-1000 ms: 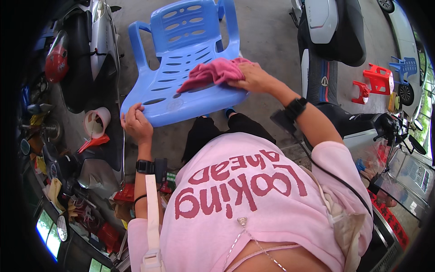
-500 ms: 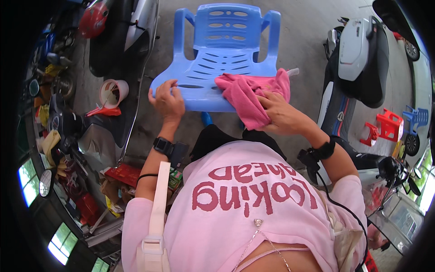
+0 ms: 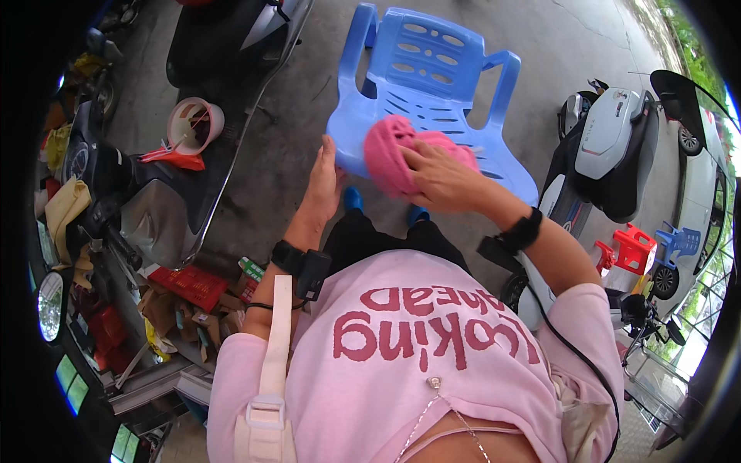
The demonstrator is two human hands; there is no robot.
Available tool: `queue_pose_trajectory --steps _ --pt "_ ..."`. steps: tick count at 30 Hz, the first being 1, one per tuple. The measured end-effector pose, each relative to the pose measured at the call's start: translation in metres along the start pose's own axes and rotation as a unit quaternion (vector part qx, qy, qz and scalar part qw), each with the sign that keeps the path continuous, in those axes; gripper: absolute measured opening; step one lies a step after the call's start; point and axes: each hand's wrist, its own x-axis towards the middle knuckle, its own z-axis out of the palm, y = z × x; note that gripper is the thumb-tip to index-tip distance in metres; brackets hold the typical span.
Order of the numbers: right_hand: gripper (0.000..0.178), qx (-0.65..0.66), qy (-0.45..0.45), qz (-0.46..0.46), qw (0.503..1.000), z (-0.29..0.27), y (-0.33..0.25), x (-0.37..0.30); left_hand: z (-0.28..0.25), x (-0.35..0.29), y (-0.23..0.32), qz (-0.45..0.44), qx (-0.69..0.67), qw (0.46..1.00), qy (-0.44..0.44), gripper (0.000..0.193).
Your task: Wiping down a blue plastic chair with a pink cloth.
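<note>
A blue plastic armchair (image 3: 432, 116) stands in front of me, its slotted seat towards me and turned at an angle. My left hand (image 3: 323, 181) is at the seat's near left corner, closed on its edge, with some fingers hidden. On the front of the seat lies a bunched pink cloth (image 3: 390, 154). My right hand (image 3: 444, 176) is pressed onto the cloth, fingers curled over it, and the cloth's left part is slightly blurred.
A scooter (image 3: 154, 201) with a pink bucket (image 3: 196, 126) on its footboard stands left. Right are a grey-and-black scooter (image 3: 610, 131), a red plastic stool (image 3: 634, 248), a small blue chair (image 3: 679, 242) and a white car (image 3: 698, 185). Cardboard and a red crate (image 3: 189, 287) lie lower left.
The chair has turned and shifted right in view. The cloth has moved leftwards across the seat under my right hand and is more bunched. My left hand has shifted from the seat's top to its corner.
</note>
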Motion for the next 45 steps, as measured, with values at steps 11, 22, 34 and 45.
queue_pose_trajectory --steps 11,22,34,45 --pt "0.043 0.037 0.093 0.128 0.987 -0.022 -0.056 -0.060 -0.346 -0.153 -0.151 -0.193 0.653 0.723 -0.117 0.025" --pt "0.048 -0.123 0.247 0.241 0.930 0.025 -0.048 -0.143 -0.272 -0.172 -0.054 -0.124 0.667 0.730 -0.076 0.024" --pt "0.053 -0.101 0.339 0.241 0.904 0.038 -0.037 -0.129 -0.208 -0.164 -0.028 -0.055 0.687 0.718 -0.101 0.022" --pt "0.039 -0.114 0.347 0.188 0.912 0.043 -0.039 -0.142 -0.174 -0.171 -0.020 -0.028 0.704 0.701 -0.112 0.021"
